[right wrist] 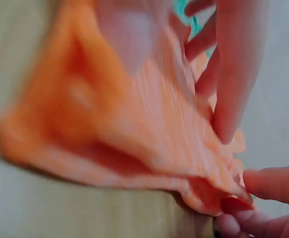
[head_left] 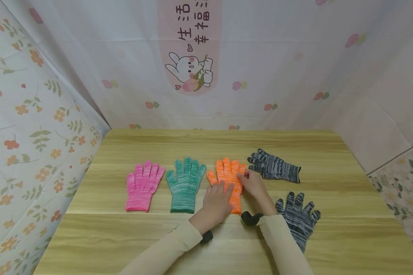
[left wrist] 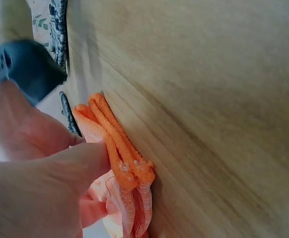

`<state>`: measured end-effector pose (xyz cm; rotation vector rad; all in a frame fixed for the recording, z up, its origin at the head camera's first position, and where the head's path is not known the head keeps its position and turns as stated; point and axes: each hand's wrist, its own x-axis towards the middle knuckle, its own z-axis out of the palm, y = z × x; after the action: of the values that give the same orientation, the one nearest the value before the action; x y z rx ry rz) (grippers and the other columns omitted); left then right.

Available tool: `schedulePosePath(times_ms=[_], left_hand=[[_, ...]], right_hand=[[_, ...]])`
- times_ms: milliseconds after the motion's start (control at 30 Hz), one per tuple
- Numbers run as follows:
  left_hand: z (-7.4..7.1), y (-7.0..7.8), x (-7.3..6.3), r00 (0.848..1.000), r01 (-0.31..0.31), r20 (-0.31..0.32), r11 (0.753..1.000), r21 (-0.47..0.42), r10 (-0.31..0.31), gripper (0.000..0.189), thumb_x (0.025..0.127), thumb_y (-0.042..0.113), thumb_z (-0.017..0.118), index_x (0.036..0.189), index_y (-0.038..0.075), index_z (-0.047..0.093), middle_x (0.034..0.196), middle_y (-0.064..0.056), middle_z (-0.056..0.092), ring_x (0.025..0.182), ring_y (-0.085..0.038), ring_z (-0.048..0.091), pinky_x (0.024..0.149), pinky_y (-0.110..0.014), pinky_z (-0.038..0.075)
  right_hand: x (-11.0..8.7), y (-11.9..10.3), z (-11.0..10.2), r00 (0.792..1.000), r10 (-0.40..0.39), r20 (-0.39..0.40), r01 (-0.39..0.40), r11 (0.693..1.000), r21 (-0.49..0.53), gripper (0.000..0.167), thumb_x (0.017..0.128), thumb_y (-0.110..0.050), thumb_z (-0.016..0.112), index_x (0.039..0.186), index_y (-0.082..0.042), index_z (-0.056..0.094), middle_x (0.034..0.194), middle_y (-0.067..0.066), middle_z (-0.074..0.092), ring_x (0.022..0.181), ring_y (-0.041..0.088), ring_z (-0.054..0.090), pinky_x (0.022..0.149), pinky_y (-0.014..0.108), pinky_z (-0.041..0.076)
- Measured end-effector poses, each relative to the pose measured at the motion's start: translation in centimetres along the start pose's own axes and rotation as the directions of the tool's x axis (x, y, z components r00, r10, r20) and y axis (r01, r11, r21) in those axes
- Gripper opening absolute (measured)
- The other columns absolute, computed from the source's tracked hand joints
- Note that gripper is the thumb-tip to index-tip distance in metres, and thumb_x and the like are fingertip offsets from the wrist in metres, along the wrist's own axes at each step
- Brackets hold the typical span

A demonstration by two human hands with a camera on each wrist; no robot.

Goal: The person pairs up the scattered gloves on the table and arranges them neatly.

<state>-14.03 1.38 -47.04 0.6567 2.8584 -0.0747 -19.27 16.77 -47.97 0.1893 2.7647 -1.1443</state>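
Observation:
An orange knit glove (head_left: 228, 173) lies flat on the table, fingers pointing away from me. My left hand (head_left: 217, 202) rests on its lower palm and cuff with fairly straight fingers; in the left wrist view the thumb touches the orange cuff (left wrist: 117, 144). At the glove's right edge, my right hand (head_left: 256, 185) pinches the fabric between thumb and fingers. That pinch shows in the right wrist view, where the orange glove (right wrist: 159, 109) is partly blurred and its cuff gapes. A green glove (head_left: 186, 187) lies left of the orange one, and a pink glove (head_left: 144, 187) lies beyond it.
One grey-and-black glove (head_left: 275, 167) lies sideways at the back right of the wooden table (head_left: 99, 236). Another grey-and-black glove (head_left: 299, 217) is nearer, partly behind the right sleeve (head_left: 278, 236). A printed curtain (head_left: 282, 68) stands behind the table.

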Motion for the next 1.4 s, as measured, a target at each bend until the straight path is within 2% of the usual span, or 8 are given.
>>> schedulePosePath(times_ms=[200, 433, 733, 900, 1033, 1133, 1267, 1400], left_hand=[[0.1, 0.1, 0.2, 1.000, -0.012, 0.005, 1.000, -0.001, 0.012, 0.067, 0.089, 0.052, 0.052, 0.146, 0.025, 0.029, 0.149, -0.007, 0.032, 0.131, -0.027, 0.034, 0.106, -0.047, 0.028], [0.5, 0.1, 0.5, 0.996, -0.083, -0.033, 0.996, 0.042, 0.084, 0.067, 0.089, 0.045, 0.052, 0.146, 0.017, 0.030, 0.152, -0.004, 0.029, 0.139, -0.024, 0.027, 0.112, -0.043, 0.024], [1.1, -0.3, 0.7, 0.980, -0.174, -0.092, 0.983, 0.062, 0.179, 0.070, 0.087, 0.042, 0.054, 0.145, 0.010, 0.031, 0.150, -0.004, 0.031, 0.137, -0.025, 0.031, 0.111, -0.034, 0.030], [0.9, -0.4, 0.7, 0.978, -0.182, -0.095, 0.982, 0.055, 0.187, 0.071, 0.087, 0.043, 0.055, 0.145, 0.010, 0.030, 0.150, -0.005, 0.032, 0.136, -0.026, 0.032, 0.110, -0.034, 0.031], [0.8, -0.3, 0.7, 0.979, -0.182, -0.086, 0.982, 0.051, 0.186, 0.071, 0.088, 0.042, 0.054, 0.146, 0.011, 0.029, 0.150, -0.005, 0.031, 0.137, -0.026, 0.031, 0.110, -0.035, 0.030], [0.7, -0.3, 0.7, 0.980, -0.182, -0.074, 0.982, 0.047, 0.186, 0.071, 0.089, 0.043, 0.053, 0.146, 0.011, 0.027, 0.151, -0.005, 0.029, 0.137, -0.027, 0.030, 0.111, -0.036, 0.030], [0.7, -0.3, 0.7, 0.981, -0.182, -0.066, 0.983, 0.039, 0.184, 0.071, 0.089, 0.043, 0.053, 0.147, 0.011, 0.026, 0.152, -0.005, 0.027, 0.138, -0.028, 0.029, 0.110, -0.038, 0.030], [0.7, -0.3, 0.8, 0.982, -0.176, -0.064, 0.984, 0.029, 0.177, 0.072, 0.089, 0.044, 0.053, 0.147, 0.012, 0.025, 0.153, -0.005, 0.025, 0.138, -0.029, 0.028, 0.110, -0.040, 0.030]], right_hand=[[1.6, 0.4, -0.6, 0.998, 0.044, -0.054, -0.043, 0.999, 0.022, 0.020, 0.088, -0.017, 0.057, 0.096, 0.001, 0.057, 0.087, 0.013, 0.059, 0.076, 0.022, 0.053, 0.062, 0.028, 0.041], [2.2, 0.5, -0.8, 0.997, 0.020, -0.077, -0.021, 1.000, -0.017, 0.015, 0.087, -0.013, 0.057, 0.093, 0.000, 0.054, 0.078, 0.009, 0.052, 0.070, 0.021, 0.048, 0.059, 0.026, 0.036], [2.2, 0.2, -0.9, 0.996, 0.058, -0.068, -0.061, 0.997, -0.041, 0.022, 0.091, -0.017, 0.053, 0.105, -0.002, 0.045, 0.087, 0.014, 0.055, 0.074, 0.025, 0.052, 0.061, 0.030, 0.039], [2.7, 0.3, -1.1, 0.996, 0.070, -0.057, -0.067, 0.996, 0.051, 0.021, 0.088, -0.015, 0.057, 0.102, 0.000, 0.055, 0.090, 0.014, 0.058, 0.076, 0.022, 0.052, 0.061, 0.027, 0.039], [2.9, -0.1, -1.1, 0.994, 0.103, 0.021, -0.105, 0.990, 0.090, 0.026, 0.087, -0.024, 0.061, 0.098, -0.001, 0.064, 0.094, 0.012, 0.063, 0.080, 0.019, 0.053, 0.063, 0.024, 0.040], [2.9, -0.4, -1.0, 0.990, 0.116, 0.074, -0.120, 0.991, 0.062, 0.026, 0.086, -0.029, 0.062, 0.087, -0.004, 0.064, 0.079, 0.005, 0.061, 0.070, 0.016, 0.051, 0.059, 0.024, 0.039], [3.0, -0.5, -0.9, 0.991, 0.108, 0.082, -0.113, 0.992, 0.051, 0.023, 0.084, -0.027, 0.064, 0.076, -0.006, 0.062, 0.066, -0.001, 0.053, 0.061, 0.014, 0.045, 0.055, 0.025, 0.037], [3.1, -0.2, -0.9, 0.994, 0.091, 0.054, -0.095, 0.991, 0.089, 0.022, 0.085, -0.022, 0.062, 0.084, 0.000, 0.065, 0.080, 0.007, 0.061, 0.070, 0.016, 0.050, 0.059, 0.023, 0.039]])
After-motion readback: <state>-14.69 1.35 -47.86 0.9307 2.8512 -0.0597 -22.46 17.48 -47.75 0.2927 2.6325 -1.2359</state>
